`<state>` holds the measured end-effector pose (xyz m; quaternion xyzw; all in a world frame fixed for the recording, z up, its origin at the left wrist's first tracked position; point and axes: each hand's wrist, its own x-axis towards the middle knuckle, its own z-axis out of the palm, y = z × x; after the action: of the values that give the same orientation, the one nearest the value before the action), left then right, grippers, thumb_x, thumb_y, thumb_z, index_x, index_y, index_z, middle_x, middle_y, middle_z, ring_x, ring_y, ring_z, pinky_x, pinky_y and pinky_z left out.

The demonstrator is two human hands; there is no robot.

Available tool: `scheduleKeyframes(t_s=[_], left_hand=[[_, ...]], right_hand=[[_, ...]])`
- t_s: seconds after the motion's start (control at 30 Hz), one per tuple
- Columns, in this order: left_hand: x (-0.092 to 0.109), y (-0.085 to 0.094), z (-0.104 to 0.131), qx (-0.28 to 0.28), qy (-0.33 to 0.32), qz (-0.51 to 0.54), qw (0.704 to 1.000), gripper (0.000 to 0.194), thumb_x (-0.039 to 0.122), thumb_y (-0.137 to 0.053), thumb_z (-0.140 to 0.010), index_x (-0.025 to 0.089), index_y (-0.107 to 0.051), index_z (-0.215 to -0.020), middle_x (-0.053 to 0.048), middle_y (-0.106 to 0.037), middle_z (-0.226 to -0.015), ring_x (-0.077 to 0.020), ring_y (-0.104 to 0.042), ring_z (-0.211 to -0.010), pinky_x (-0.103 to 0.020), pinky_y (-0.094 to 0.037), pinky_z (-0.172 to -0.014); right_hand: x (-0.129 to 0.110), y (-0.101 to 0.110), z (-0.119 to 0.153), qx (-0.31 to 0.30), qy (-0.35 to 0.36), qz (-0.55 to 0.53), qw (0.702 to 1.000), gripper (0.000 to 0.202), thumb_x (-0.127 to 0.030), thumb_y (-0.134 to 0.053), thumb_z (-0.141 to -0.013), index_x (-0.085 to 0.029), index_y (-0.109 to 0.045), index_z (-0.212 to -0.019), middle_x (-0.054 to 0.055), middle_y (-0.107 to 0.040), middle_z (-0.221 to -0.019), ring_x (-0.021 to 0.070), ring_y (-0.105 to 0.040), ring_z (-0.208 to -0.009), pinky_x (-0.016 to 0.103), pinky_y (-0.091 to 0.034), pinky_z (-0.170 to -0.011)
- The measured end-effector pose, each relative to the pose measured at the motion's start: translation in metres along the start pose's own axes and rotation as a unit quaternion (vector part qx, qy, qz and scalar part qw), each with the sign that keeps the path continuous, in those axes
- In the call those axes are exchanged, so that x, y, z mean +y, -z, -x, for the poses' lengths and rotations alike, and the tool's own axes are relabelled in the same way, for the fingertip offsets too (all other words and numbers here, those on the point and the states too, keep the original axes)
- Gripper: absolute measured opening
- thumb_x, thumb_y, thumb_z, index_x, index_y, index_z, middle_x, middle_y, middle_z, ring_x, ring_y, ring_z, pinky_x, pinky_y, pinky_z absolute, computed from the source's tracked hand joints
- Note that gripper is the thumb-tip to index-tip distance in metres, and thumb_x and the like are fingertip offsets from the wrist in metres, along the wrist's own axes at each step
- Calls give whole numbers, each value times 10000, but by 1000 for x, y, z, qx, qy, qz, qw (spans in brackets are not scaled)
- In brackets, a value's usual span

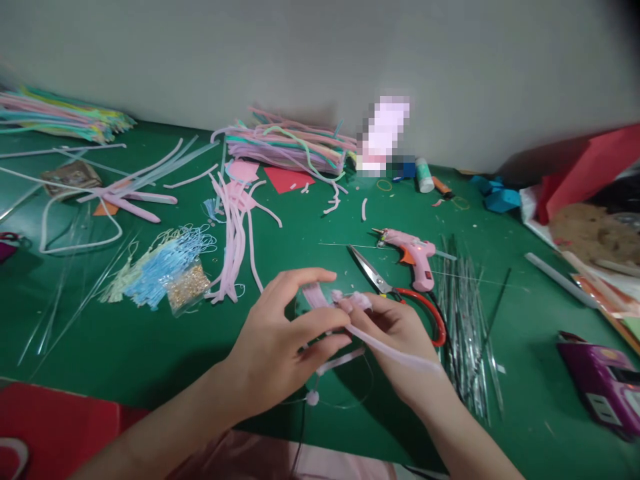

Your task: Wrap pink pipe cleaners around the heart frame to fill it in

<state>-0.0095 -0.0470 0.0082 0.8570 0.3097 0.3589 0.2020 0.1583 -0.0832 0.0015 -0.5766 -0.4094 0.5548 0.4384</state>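
A pale pink pipe cleaner (395,352) is gripped at mid-table, above the green table mat (150,347). The left hand (280,340) is closed on it with thumb and fingertips pinching the fuzzy worked end (350,300); the right hand (395,327) is closed around the stem, whose free length trails across the right wrist. A small pink ball (313,398) on a thin wire lies just below the hands. Red-handled scissors (400,293) lie just beside the right hand, blades apart, with a pink glue gun (415,253) near them. Risk is judged as follows: a knuckle could be nicked by the exposed blades; the fuzzy end could unwind if the pinch loosens.
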Motion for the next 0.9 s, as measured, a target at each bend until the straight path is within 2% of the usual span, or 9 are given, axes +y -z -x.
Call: scheduleKeyframes(t_s=[0.13, 0.2, 0.27, 0.33, 0.47, 0.67, 0.9], left_hand=[[-2, -4, -4, 6, 5, -18, 1000, 45, 188, -662, -826, 224, -672, -851, -75, -569, -1154, -199, -589, -1048, -346, -500, -865], [-2, -5, -6, 13, 5, -48, 999, 68, 156, -629, -835, 210, -660, -807, -73, -596, -1116, -216, -601, -1031, -375, -503, -855], [-2, -5, -8, 12, 8, -53, 999, 79, 129, -595, -840, 194, -639, -840, -83, -616, -1091, -227, -606, -1042, -391, -502, -868], [-3, -4, -9, 4, 16, -17, 1000, 79, 109, -568, -839, 173, -610, -856, -91, -633, -1059, -217, -612, -1050, -371, -502, -880], [-5, -2, -9, -1, 61, 83, 995, 125, 68, -537, -811, 176, -545, -746, -62, -656, -947, -181, -625, -1012, -298, -503, -848], [-7, -1, -11, 13, 159, 167, 973, 148, 59, -545, -763, 189, -532, -692, -41, -655, -925, -179, -639, -927, -314, -504, -819], [-7, 0, -11, -10, 149, 178, 973, 164, 36, -553, -743, 192, -558, -694, -40, -669, -895, -183, -634, -949, -303, -505, -807]], right_hand=[[2, 1, -4, -2, 2, 4, 1000, 294, -440, -662, -793, -164, -638, -697, -7, -562, -641, 120, -487, -603, 219, -396, -541], [3, 2, -6, 6, 3, 20, 1000, 289, -428, -656, -801, -162, -632, -690, -14, -548, -618, 111, -470, -579, 216, -376, -525], [5, 3, -8, 18, 9, 41, 999, 299, -428, -640, -814, -163, -625, -677, -13, -557, -611, 110, -476, -570, 216, -371, -520], [6, 5, -10, 29, 14, 62, 998, 327, -447, -621, -826, -165, -619, -661, -7, -578, -609, 116, -497, -567, 217, -374, -512], [7, 7, -9, 44, 17, 85, 995, 362, -469, -610, -834, -164, -628, -639, 2, -605, -592, 121, -511, -553, 220, -369, -493], [5, 5, -9, 36, 15, 51, 998, 327, -448, -613, -841, -173, -662, -671, 18, -637, -609, 148, -556, -594, 249, -421, -544], [6, 0, -9, 3, -10, -39, 999, 274, -416, -727, -745, -171, -657, -645, 0, -630, -613, 124, -556, -577, 241, -456, -579]])
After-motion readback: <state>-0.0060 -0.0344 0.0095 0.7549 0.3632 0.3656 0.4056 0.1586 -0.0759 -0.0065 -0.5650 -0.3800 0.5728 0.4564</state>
